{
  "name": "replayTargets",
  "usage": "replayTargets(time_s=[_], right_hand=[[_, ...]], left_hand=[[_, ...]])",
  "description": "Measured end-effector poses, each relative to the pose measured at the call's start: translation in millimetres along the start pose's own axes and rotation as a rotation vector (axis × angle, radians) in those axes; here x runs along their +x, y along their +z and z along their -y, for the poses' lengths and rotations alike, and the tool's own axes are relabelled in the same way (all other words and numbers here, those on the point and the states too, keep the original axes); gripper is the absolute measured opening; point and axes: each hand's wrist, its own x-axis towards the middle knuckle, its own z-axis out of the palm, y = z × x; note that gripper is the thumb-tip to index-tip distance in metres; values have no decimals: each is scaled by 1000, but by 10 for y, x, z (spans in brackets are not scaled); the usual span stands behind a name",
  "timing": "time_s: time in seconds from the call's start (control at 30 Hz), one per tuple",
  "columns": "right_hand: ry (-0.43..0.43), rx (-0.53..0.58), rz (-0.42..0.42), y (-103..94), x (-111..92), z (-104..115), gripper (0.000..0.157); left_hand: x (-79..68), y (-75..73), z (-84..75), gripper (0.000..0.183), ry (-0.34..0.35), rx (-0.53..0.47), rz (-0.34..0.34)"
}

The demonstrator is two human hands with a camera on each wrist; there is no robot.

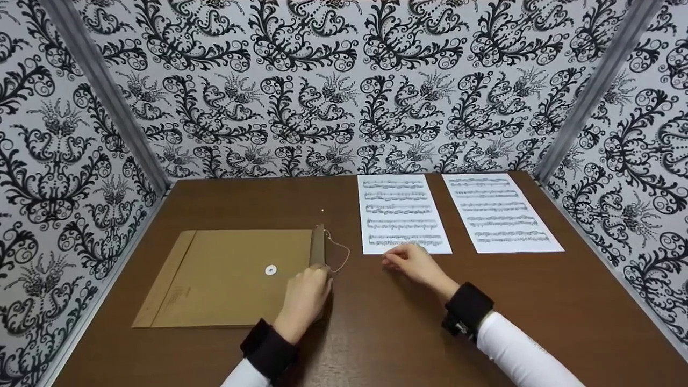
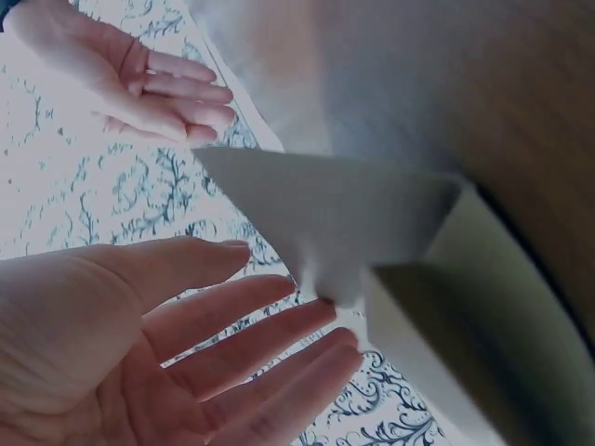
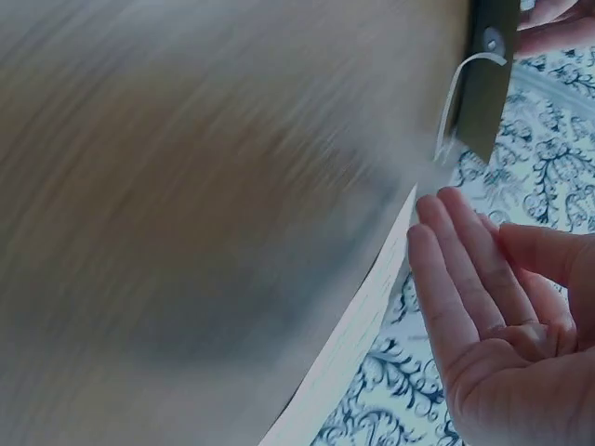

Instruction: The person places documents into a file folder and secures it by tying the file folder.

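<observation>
A brown cardboard string-tie envelope [image 1: 231, 290] lies on the left of the table, with a white button [image 1: 271, 270] on its face. Its narrow flap [image 1: 319, 244] stands raised along the right edge, and a thin string [image 1: 348, 255] loops out from it. At that flap is my left hand [image 1: 306, 293]; in the left wrist view its loosely extended fingertips [image 2: 321, 311] touch or nearly touch the flap, thumb apart. My right hand [image 1: 416, 264] hovers near the lower edge of the left music sheet [image 1: 403, 215], fingers relaxed and holding nothing.
A second music sheet [image 1: 502, 215] lies to the right of the first. The brown table [image 1: 376, 333] is enclosed by patterned walls [image 1: 333, 80] at the back and sides. A tiny white speck [image 1: 322, 210] is on the table behind the envelope.
</observation>
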Motion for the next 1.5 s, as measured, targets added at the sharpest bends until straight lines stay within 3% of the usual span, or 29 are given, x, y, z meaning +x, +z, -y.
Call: replayTargets(time_s=[0.2,0.47,0.77,1.07,1.33,1.5], right_hand=[[-41,-218,-114,-198,-59,-156,23],[-37,-321,-199,-394,-119,-376,27],[-68,-430,-177,-506,-148,-555,28],[-171,-649,-107,-530,-184,-598,29],[-161,-703,-72,-540,-207,-621,33],[-192,-735,-80,-539,-236,-602,32]], left_hand=[[23,83,-73,12,109,81,-37],[51,158,-145,11,271,141,-41],[71,196,-228,30,289,109,137],[67,181,-239,40,351,129,205],[74,171,-237,45,324,127,308],[82,180,-219,45,309,122,336]])
